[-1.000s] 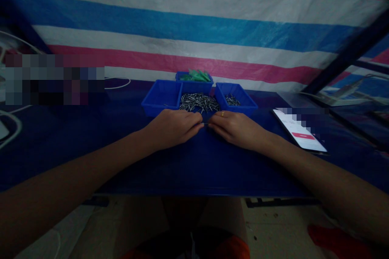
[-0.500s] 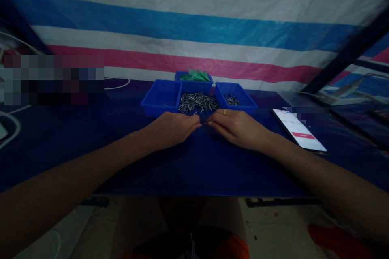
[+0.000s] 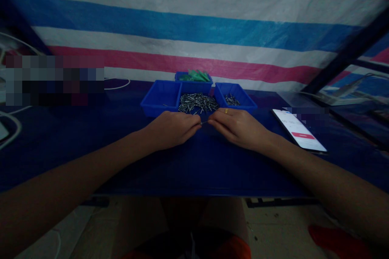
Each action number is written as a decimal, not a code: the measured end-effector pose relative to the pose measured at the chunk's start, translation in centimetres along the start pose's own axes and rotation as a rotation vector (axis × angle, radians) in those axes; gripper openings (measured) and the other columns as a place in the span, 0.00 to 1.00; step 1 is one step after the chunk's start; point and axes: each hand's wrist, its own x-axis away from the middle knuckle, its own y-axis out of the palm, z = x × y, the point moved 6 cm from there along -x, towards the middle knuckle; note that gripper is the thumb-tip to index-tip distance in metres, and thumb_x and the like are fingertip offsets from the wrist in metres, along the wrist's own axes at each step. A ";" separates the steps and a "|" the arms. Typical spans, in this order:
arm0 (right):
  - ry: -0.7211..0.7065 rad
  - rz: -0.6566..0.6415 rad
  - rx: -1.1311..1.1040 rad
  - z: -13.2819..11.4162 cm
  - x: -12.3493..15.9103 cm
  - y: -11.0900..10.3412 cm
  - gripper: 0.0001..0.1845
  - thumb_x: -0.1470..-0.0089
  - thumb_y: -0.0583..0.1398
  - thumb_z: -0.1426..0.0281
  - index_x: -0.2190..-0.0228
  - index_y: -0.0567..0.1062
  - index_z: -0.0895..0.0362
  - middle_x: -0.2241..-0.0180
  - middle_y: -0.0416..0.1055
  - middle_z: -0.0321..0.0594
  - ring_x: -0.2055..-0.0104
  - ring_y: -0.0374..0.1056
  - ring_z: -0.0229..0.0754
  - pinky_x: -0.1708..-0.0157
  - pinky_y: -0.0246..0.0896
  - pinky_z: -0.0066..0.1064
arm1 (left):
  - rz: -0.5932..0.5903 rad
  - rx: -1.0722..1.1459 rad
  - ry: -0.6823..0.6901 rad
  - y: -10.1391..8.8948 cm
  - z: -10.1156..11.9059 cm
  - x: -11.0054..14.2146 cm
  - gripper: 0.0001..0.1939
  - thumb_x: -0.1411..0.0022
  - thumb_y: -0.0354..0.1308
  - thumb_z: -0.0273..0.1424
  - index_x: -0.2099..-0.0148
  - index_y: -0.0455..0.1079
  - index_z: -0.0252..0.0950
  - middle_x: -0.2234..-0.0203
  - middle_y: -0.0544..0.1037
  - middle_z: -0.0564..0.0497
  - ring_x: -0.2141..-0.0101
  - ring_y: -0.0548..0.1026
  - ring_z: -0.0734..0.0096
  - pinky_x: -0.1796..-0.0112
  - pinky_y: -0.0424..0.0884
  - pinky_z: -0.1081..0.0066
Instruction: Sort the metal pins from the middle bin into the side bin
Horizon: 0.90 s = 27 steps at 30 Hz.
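Between my two hands runs a thin metal pin-like piece [image 3: 204, 123], its exact kind too small to make out. My left hand [image 3: 178, 127] pinches its left end between thumb and fingertips. The right end is pinched by my right hand [image 3: 235, 124], which wears a ring. Just beyond my fingers lies a heap of thin metal pieces [image 3: 199, 102], like nails or blind rivets, on the blue table [image 3: 194, 165]. Similar pieces [image 3: 231, 99] sit inside the right blue bin [image 3: 251, 103].
A left blue bin [image 3: 161, 96] flanks the heap; a small piece shows in it. Behind the heap, a blue bin [image 3: 194, 86] holds green items [image 3: 198, 75]. A lit phone [image 3: 299, 130] lies to the right. White cables [image 3: 118, 82] lie at left; a striped sheet [image 3: 194, 28] hangs behind.
Both hands stay almost in place, still pinching the thin metal piece. Only slight shifts of the fingers show, and the bins and heap have not moved.
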 end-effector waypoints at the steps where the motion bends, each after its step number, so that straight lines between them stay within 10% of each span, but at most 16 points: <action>1: -0.001 0.000 0.001 0.0 0.0 0.0 0.19 0.37 0.45 0.66 0.66 0.71 0.62 0.71 0.68 0.42 0.68 0.65 0.39 0.65 0.59 0.30 | 0.008 -0.013 -0.003 0.0 0.0 0.0 0.13 0.34 0.42 0.33 0.65 0.64 0.35 0.75 0.74 0.53 0.72 0.74 0.72 0.74 0.59 0.73; 27: 0.005 -0.002 -0.011 0.0 -0.2 0.1 0.18 0.38 0.46 0.66 0.68 0.71 0.61 0.73 0.67 0.40 0.70 0.64 0.37 0.68 0.57 0.29 | -0.005 0.006 -0.033 0.0 -0.3 0.0 0.15 0.34 0.40 0.33 0.63 0.67 0.35 0.69 0.77 0.52 0.67 0.76 0.68 0.71 0.64 0.72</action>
